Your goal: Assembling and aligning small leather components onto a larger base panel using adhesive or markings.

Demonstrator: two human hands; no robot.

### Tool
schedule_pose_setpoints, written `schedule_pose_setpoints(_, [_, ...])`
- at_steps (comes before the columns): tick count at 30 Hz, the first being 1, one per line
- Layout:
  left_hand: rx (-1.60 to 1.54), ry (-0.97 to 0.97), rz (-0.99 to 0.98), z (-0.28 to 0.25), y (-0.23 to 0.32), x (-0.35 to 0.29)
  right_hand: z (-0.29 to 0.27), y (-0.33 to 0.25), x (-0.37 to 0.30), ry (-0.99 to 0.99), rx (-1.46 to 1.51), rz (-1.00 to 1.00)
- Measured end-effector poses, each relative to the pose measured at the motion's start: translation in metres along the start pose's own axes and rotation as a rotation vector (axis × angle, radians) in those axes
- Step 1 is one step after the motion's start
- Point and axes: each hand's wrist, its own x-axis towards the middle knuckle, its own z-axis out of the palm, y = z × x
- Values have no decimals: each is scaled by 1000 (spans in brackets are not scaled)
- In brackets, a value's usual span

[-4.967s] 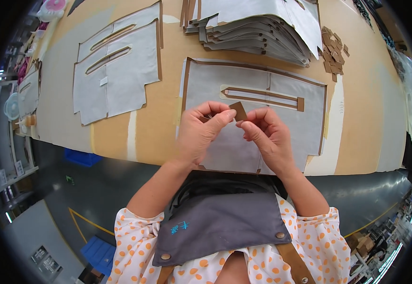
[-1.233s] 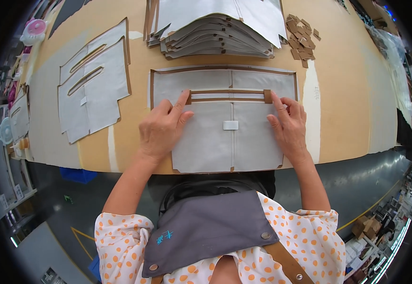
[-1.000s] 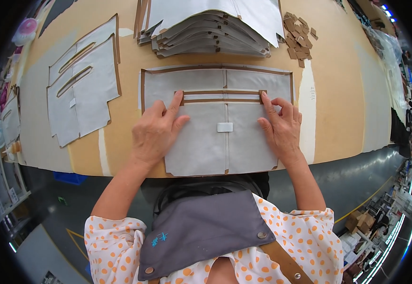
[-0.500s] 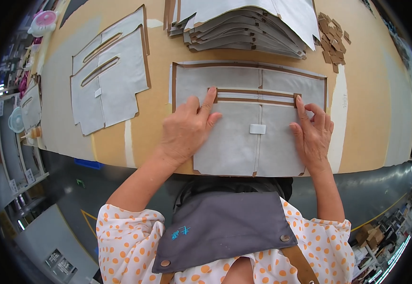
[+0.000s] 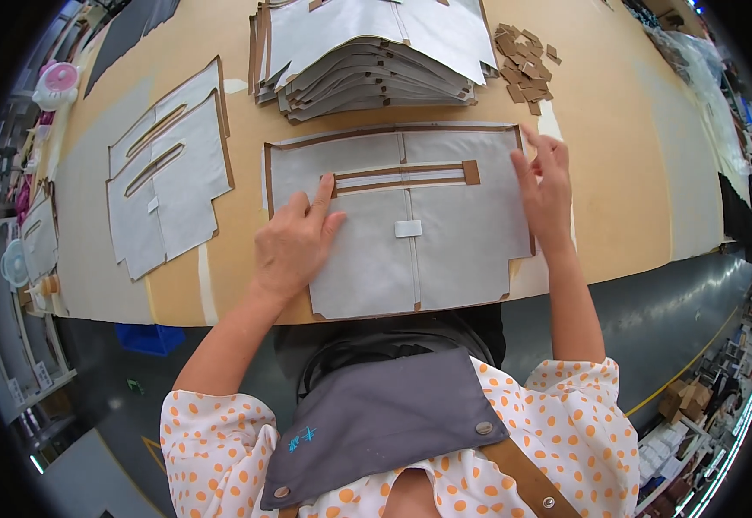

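A flat grey panel (image 5: 358, 259) with brown-edged borders lies at the table's front edge. Across its upper part runs a long narrow slot (image 5: 402, 179) framed by brown strips, with a small brown square piece (image 5: 471, 173) at its right end. My left hand (image 5: 294, 242) presses its index fingertip on the slot's left end, thumb apart, gripping nothing. Beside the panel's upper right edge is my right hand (image 5: 548, 190), fingers apart, with nothing visible in it; whether it touches the edge I cannot tell. A white tag (image 5: 408, 228) sits below the slot.
A thick stack of similar grey panels (image 5: 376, 78) stands beyond the work. Loose brown squares (image 5: 524, 69) are heaped to its right. Two slotted panels (image 5: 168, 186) overlap on the left. A blue bin (image 5: 149, 338) is below the table edge.
My right hand has lifted off the slot's right end and moved outward to the panel's right edge, uncovering the brown square. My left fingertip stays on the left end. The whole view has shifted.
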Motion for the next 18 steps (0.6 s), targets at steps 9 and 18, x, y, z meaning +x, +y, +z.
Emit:
schedule_pose_setpoints(9, [-131, 124, -38, 8, -2, 1, -12, 19, 31, -112, 421, 431])
schedule_pose_setpoints(18, [-725, 374, -457, -7, -43, 2, -45, -51, -30, 111, 581, 112])
